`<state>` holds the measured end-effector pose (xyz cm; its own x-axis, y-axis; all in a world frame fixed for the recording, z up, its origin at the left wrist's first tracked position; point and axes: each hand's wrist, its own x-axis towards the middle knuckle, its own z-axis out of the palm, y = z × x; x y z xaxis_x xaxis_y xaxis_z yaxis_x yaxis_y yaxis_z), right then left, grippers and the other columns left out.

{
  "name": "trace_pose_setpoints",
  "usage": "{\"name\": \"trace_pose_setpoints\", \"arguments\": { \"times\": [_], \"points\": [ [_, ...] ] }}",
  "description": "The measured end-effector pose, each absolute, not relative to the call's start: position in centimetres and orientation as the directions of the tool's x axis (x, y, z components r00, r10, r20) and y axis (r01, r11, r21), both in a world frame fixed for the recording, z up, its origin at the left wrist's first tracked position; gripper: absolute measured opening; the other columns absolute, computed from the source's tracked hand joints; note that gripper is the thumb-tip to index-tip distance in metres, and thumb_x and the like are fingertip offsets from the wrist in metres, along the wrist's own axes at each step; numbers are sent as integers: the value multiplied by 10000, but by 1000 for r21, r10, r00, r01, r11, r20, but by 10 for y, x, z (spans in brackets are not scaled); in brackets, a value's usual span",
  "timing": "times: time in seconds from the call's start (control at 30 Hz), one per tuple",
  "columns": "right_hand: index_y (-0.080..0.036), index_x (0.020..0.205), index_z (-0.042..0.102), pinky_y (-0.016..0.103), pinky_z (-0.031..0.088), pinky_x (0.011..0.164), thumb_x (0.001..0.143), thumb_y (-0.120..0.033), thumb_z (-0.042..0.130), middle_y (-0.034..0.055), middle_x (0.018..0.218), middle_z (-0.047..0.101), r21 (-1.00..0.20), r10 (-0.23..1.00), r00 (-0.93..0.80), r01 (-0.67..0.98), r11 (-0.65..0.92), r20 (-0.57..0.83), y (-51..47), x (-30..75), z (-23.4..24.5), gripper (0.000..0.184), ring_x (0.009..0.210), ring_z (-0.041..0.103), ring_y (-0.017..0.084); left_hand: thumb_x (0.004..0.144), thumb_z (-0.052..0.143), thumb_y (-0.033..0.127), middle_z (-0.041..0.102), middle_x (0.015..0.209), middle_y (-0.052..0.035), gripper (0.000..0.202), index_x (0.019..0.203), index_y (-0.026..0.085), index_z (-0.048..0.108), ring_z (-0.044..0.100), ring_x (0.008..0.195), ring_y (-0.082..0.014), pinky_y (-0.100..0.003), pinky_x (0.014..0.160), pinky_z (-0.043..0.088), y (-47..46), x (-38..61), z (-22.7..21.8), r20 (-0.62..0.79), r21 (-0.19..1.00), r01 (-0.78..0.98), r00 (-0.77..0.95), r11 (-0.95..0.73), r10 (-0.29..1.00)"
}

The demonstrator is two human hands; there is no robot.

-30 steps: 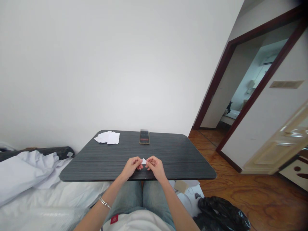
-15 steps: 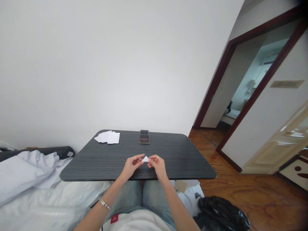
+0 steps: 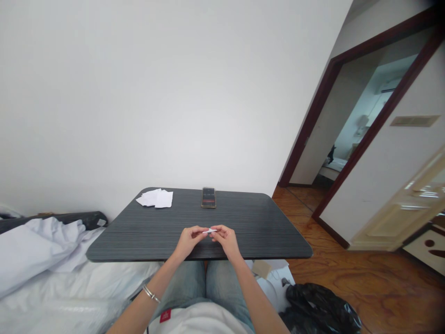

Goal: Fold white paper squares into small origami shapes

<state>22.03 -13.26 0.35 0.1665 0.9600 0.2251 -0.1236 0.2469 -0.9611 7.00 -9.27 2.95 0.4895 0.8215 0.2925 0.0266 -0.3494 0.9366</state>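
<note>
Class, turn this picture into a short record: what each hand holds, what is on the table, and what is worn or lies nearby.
Left hand: pinching one end of a small white paper piece
Right hand: pinching its other end
Table: dark, streaked top, rounded corners
Far left of table: overlapping white paper sheets
Far edge, near middle: smartphone
Left wrist: silver-coloured bangle
Floor, right of the person: black plastic bag
Unclear: whether the held paper touches the table

Behind 1 dark table rises a white wall, with brown floor and reddish doorframe rightward.
</note>
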Motion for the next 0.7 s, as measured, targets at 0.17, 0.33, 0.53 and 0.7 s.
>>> {"name": "trace_pose_setpoints", "arguments": {
  "times": [0.17, 0.33, 0.53, 0.7],
  "points": [
    [-135, 808, 618, 258, 479, 546, 616, -296, 651, 39, 666, 647, -961, 963, 169, -144, 234, 209, -132, 222, 6, 253, 643, 607, 168, 696, 575, 303, 662, 725, -60, 233, 830, 145, 681, 573, 677, -171, -255, 648, 419, -94, 70, 31, 319, 920, 37, 507, -389, 801],
    [-146, 768, 624, 244, 467, 537, 587, -273, 670, 25, 652, 641, -961, 971, 156, -183, 208, 181, -131, 223, 9, 226, 597, 595, 146, 710, 557, 311, 654, 724, -58, 242, 840, 146, 677, 564, 683, -170, -256, 646, 420, -93, 69, 28, 332, 912, 34, 520, -408, 787],
    [-147, 749, 625, 252, 466, 558, 572, -257, 677, 17, 620, 632, -960, 972, 156, -195, 203, 174, -129, 223, 9, 215, 563, 581, 136, 712, 554, 314, 656, 772, -68, 248, 854, 149, 673, 569, 713, -179, -267, 673, 418, -92, 70, 26, 339, 904, 47, 524, -425, 781],
    [-137, 745, 634, 241, 459, 544, 592, -282, 657, 16, 600, 624, -958, 975, 166, -223, 180, 145, -129, 224, 9, 212, 535, 571, 124, 729, 533, 317, 654, 752, -60, 258, 879, 154, 665, 573, 705, -176, -262, 665, 418, -91, 69, 25, 339, 888, 89, 534, -451, 774]
  ]
}}
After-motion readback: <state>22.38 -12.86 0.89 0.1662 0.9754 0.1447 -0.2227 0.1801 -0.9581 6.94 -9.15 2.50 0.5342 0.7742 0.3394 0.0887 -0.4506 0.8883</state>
